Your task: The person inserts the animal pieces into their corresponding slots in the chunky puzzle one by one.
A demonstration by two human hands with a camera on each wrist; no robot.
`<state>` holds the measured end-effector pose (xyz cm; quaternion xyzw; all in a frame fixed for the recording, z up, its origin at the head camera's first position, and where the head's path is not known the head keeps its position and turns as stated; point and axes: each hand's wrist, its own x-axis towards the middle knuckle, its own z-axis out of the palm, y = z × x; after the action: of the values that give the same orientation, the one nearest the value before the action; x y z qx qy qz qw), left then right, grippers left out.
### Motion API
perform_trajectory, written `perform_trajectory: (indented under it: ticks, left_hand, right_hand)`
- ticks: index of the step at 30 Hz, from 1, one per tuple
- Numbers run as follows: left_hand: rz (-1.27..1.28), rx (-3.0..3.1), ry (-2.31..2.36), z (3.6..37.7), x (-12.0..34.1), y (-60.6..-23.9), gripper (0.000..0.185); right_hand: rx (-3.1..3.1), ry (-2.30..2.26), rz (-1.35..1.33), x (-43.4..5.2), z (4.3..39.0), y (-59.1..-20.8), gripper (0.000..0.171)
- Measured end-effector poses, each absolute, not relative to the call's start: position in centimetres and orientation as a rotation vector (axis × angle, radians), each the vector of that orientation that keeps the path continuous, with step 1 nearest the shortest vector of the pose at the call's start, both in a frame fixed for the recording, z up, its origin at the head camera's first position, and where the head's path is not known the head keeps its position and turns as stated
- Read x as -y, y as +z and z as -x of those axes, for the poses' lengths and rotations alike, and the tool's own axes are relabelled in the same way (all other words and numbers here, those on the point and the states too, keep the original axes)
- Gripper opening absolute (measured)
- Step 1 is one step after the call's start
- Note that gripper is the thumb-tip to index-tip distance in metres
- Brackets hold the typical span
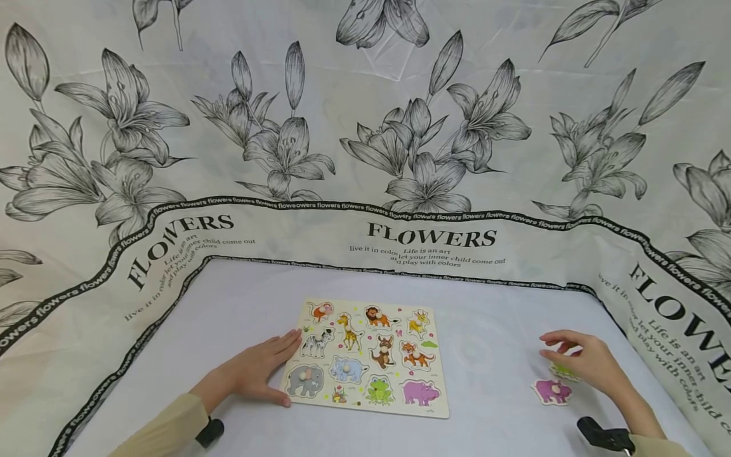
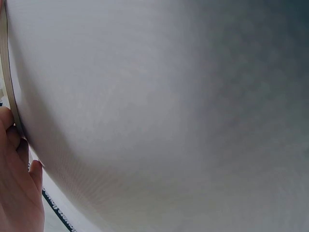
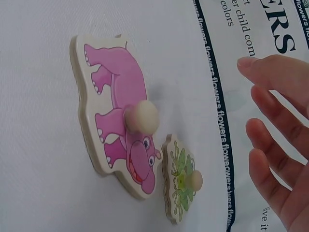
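Note:
A wooden animal peg puzzle board [image 1: 366, 357] lies on the white table cloth. My left hand [image 1: 259, 370] rests flat against the board's left edge [image 2: 9, 96], fingers straight. At the right, my right hand [image 1: 582, 358] hovers with loosely spread fingers [image 3: 275, 140] just above two loose pieces: a pink hippo piece [image 1: 551, 391] [image 3: 123, 128] with a round wooden knob, and a small green piece [image 1: 562, 370] [image 3: 181, 179] partly hidden under the hand. The right hand holds nothing.
A flower-printed cloth [image 1: 365, 158] rises as a backdrop behind and along both sides of the table. Black wrist straps [image 1: 605, 438] show at both cuffs. Bare white cloth [image 1: 491, 355] lies between the board and the loose pieces.

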<state>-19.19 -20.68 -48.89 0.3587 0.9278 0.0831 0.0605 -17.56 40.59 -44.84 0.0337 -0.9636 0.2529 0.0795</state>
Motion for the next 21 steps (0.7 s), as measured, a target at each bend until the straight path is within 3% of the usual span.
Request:
perform_trajectory:
  ticks: [16,21]
  left_hand:
    - [-1.095,-2.81,0.259,19.2,20.7,-49.0,0.112]
    - [-1.087,-2.814,0.255,19.4,20.8,-49.3,0.112]
  right_hand:
    - [2.833,0.718,0.003,-43.2,16.9,-46.4,0.035]
    - [2.93,0.717,0.107,-43.9,16.9,-46.5,0.046]
